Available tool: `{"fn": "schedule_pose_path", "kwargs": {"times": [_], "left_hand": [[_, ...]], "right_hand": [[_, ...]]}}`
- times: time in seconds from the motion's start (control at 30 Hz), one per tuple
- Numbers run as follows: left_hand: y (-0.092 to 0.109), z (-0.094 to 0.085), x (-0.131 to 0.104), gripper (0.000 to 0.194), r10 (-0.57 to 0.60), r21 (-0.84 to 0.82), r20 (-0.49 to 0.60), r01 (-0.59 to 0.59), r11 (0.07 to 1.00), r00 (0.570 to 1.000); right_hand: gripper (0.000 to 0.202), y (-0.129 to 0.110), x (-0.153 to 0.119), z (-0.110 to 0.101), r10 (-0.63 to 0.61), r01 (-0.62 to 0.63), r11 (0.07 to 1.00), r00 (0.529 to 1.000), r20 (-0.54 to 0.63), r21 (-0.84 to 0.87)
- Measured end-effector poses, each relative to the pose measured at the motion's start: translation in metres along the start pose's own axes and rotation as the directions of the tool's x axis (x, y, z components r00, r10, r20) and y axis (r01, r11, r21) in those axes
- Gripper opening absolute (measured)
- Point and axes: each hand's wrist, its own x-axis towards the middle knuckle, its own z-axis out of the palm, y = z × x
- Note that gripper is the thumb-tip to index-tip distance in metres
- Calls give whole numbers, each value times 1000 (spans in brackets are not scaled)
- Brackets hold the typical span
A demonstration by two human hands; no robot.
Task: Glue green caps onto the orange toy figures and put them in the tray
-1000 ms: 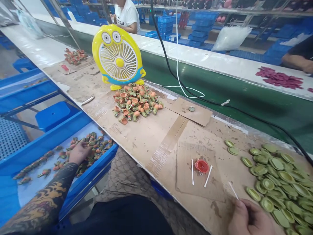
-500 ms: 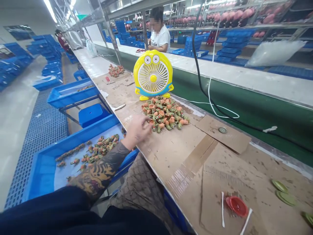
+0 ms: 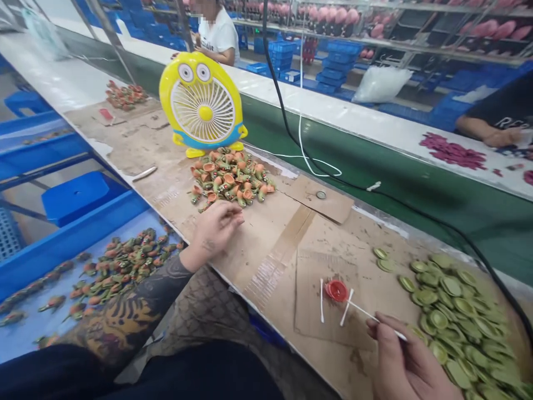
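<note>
My left hand (image 3: pixel 217 226) is at the front edge of a pile of small green and orange figures (image 3: pixel 233 176) on the cardboard-covered table. Its fingers are curled together, and whatever they hold is too hidden to make out. At the lower right, my right hand (image 3: pixel 410 355) pinches a white cotton swab (image 3: pixel 363 311). The swab's far tip reaches the edge of a small red dish (image 3: pixel 336 290). Two more swabs lie on the cardboard, one (image 3: pixel 322 301) left of the dish and one (image 3: pixel 347 307) right of it.
Behind the figures stands a yellow fan (image 3: pixel 204 111). Many green oval pieces (image 3: pixel 462 311) lie at the right. A blue tray (image 3: pixel 70 228) with more figures is at the lower left. Across the green divider, one person (image 3: pixel 219 33) and another person's hands (image 3: pixel 506 136) show.
The view has swung right, bringing in my right hand with its swab, the green ovals and a second person. My left hand has drawn back a little from the pile.
</note>
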Motion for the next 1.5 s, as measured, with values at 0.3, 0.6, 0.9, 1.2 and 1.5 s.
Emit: {"fn": "schedule_pose_path", "kwargs": {"times": [0.3,0.6,0.9,1.2,1.5], "left_hand": [[68,46,-51,53,-223,-682,648,685,256,728],[79,73,-70,47,-43,-671,711,696,257,702],[76,90,-76,50,-32,-653,705,666,361,709],[74,92,-79,39,61,-722,601,508,470,797],[72,92,-80,30,112,-737,568,444,510,815]], "right_hand": [[39,-1,22,27,-106,112,989,992,63,-100],[34,0,21,25,-143,152,980,987,76,-125],[33,-34,2,17,79,-49,973,989,-127,225],[30,-53,-17,37,66,-111,835,993,103,539],[28,-45,-18,40,22,-81,897,990,139,435]]}}
